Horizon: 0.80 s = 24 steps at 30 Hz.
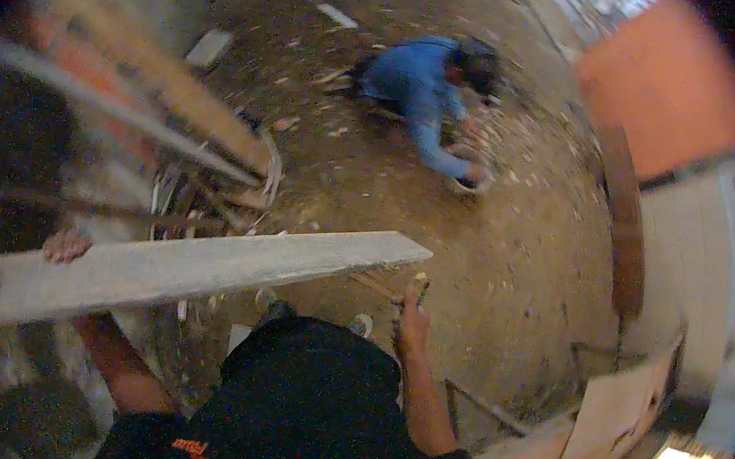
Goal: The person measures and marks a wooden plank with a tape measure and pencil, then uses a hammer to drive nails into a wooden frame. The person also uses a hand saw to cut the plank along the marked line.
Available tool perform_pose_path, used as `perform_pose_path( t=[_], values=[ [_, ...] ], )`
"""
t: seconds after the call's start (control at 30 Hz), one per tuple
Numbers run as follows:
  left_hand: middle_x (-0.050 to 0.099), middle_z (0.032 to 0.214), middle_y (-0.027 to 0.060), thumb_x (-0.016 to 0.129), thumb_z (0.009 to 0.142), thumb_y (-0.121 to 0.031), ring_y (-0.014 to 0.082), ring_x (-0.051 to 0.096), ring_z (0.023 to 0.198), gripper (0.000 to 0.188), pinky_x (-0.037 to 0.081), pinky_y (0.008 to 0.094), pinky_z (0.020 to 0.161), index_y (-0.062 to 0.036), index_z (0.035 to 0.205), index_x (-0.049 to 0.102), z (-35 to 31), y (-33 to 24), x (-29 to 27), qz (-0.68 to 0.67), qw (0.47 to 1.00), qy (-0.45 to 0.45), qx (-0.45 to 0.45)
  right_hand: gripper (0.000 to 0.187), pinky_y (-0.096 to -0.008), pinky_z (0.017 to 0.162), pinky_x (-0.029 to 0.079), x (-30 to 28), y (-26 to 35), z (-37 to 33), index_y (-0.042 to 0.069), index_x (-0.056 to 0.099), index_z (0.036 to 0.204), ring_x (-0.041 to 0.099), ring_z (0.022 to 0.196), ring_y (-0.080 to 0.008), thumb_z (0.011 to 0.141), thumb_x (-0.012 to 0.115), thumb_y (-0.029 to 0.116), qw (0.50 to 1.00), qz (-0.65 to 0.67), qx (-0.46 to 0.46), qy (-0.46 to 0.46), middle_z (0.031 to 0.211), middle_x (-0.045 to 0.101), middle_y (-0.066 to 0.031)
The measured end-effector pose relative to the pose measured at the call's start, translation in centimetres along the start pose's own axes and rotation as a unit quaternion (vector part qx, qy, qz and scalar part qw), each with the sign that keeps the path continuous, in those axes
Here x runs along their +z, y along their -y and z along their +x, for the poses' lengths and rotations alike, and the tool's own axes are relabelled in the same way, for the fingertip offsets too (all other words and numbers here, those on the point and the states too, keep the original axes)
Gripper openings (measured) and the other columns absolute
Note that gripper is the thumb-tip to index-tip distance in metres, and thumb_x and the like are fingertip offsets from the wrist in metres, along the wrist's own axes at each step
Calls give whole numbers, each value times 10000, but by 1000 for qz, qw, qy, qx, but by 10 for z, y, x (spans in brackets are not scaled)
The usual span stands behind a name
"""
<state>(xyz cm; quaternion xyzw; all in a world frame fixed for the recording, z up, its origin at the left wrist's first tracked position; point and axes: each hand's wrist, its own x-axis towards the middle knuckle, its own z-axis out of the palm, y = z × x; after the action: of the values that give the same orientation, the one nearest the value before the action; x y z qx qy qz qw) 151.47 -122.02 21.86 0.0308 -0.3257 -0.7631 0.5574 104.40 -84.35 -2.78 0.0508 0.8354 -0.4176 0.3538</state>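
A long pale wooden board (196, 264) slants across in front of my body, its pointed end to the right. My left hand (66, 247) is closed over the board's far edge near its left end, with the forearm passing beneath. Just below the pointed end, and apart from it, my right hand (412, 322) is closed around something slim with a yellowish tip, too blurred to name. A thin brown stick (376, 286) runs from beside these fingers toward the underside of the board; whether I hold it cannot be made out.
Farther off, a person in blue (418, 92) crouches with both hands near the ground. Wood scraps litter the brown floor (524, 241). Planks (156, 72) lean at the left. An orange panel (669, 88) stands at the right, with a wooden sheet (607, 419) nearer me.
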Motion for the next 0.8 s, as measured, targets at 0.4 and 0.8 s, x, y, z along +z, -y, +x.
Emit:
perform_pose_path(
  t=[0.4,0.8],
  values=[
    [730,826,28,567,950,-89,113,679,734,129,513,277,756,-101,873,670,65,290,149,-156,920,350,-88,496,-304,372,292,-222,46,69,164,522,684,378,379,-126,897,608,603,906,420,1,-56,515,431,18],
    [698,804,42,519,958,-142,140,644,741,180,514,301,750,-109,842,653,133,442,40,-296,899,231,-225,466,-321,491,411,-235,44,77,108,556,723,486,518,-132,939,593,519,883,382,-90,-257,611,513,-17]
  ],
)
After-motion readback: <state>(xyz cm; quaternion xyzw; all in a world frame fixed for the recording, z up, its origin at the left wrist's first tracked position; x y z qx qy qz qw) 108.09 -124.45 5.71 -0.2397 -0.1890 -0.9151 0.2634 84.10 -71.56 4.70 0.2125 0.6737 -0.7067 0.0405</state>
